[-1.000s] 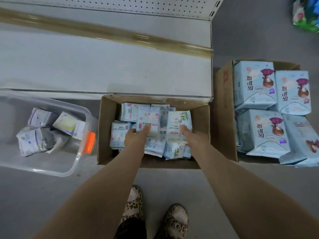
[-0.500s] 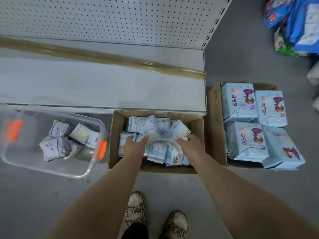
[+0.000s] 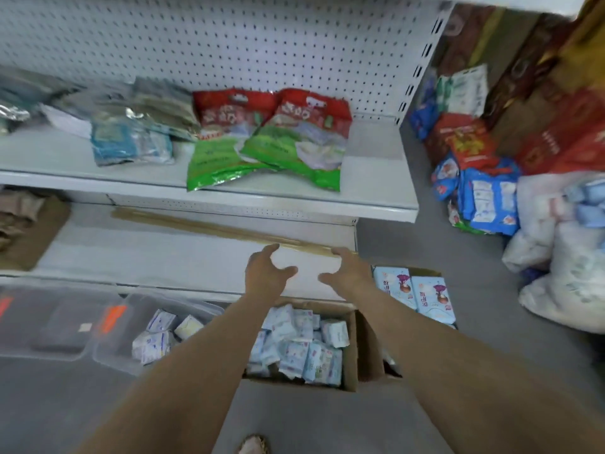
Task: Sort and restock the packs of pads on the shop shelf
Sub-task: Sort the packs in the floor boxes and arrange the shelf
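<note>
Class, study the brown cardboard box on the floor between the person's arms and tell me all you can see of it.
The cardboard box is brown, open-topped and rectangular, standing on the grey floor in front of the bottom shelf. It holds a loose heap of small pale blue and white pad packs. A second box stands close on its right, a clear plastic bin on its left. Neither hand touches it.

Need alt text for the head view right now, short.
Both hands, left hand and right hand, hover open and empty above the bare lower shelf. Below them, a cardboard box holds small pad packs.
</note>
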